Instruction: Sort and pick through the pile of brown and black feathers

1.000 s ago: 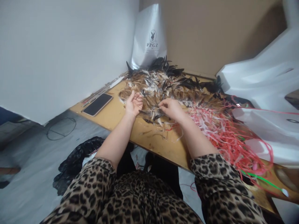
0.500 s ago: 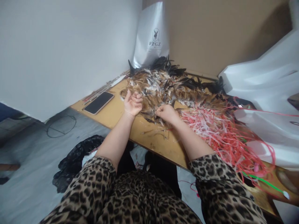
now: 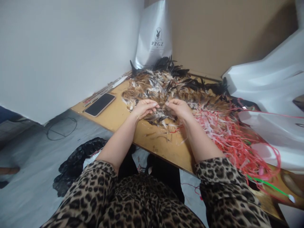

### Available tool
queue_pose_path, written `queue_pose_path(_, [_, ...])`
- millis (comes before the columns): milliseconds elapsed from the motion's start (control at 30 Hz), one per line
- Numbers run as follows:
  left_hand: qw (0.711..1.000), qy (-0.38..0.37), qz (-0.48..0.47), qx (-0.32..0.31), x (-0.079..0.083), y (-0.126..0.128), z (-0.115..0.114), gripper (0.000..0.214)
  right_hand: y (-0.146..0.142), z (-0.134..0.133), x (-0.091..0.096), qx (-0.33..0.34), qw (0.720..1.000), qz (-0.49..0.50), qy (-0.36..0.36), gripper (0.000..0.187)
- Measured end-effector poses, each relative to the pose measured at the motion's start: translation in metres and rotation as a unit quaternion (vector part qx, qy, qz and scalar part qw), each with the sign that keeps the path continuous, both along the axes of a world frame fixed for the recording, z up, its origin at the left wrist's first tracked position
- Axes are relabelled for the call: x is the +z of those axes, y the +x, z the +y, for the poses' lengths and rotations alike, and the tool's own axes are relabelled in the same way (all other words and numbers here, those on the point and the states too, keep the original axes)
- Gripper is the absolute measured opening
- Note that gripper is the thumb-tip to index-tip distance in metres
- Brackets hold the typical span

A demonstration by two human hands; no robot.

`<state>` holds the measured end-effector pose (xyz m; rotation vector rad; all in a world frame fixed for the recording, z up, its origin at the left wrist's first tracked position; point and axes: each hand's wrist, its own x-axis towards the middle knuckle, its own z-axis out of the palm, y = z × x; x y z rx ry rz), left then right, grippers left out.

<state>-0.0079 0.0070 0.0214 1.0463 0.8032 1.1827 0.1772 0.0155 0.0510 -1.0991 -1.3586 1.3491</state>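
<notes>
My left hand [image 3: 145, 108] is closed in a pinch above the near part of a feather pile [image 3: 161, 84]. Facing it, a short gap away, my right hand [image 3: 179, 109] pinches too, thumb against index finger. Whatever lies between the fingertips is too small to make out. The pile mixes brown, white and black feathers, with the black ones mostly at the back. Beneath my right hand a thin red strand [image 3: 176, 129] shows against the wooden table [image 3: 156, 139]. To the right of that hand lies a tangled heap of red and pale pink strips [image 3: 235, 142].
A smartphone [image 3: 100, 104] lies at the table's left side. A silver-white bag [image 3: 154, 34] stands behind the feathers. White plastic sheeting [image 3: 266, 79] and a green strip [image 3: 270, 185] are on the right. A black plastic bag [image 3: 73, 164] sits on the floor.
My left hand has turned from palm-up with curled fingers to a pinch and moved right, towards my right hand. My right hand has shifted slightly right. A red strand now shows below it.
</notes>
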Motion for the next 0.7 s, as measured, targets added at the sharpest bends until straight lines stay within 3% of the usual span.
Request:
queue_pose_path(167, [0.995,0.021,-0.057,0.075,0.001,-0.002,0.004,0.025,-0.002,-0.006,0.006,0.057,0.998,0.005,0.025,0.03])
queue_pose_path(267, [0.993,0.035,-0.068,0.09,0.001,-0.002,0.006,0.025,0.001,-0.006,0.008,0.084,0.995,-0.025,0.049,0.03])
queue_pose_path(500, [1.0,0.006,0.004,0.003,0.001,0.002,0.002,0.032,0.005,-0.005,0.012,0.103,0.982,-0.12,0.102,0.03])
queue_pose_path(700, [0.999,-0.034,0.003,-0.021,0.003,0.0,0.0,0.035,0.007,-0.006,0.016,0.148,0.974,-0.138,0.101,0.029])
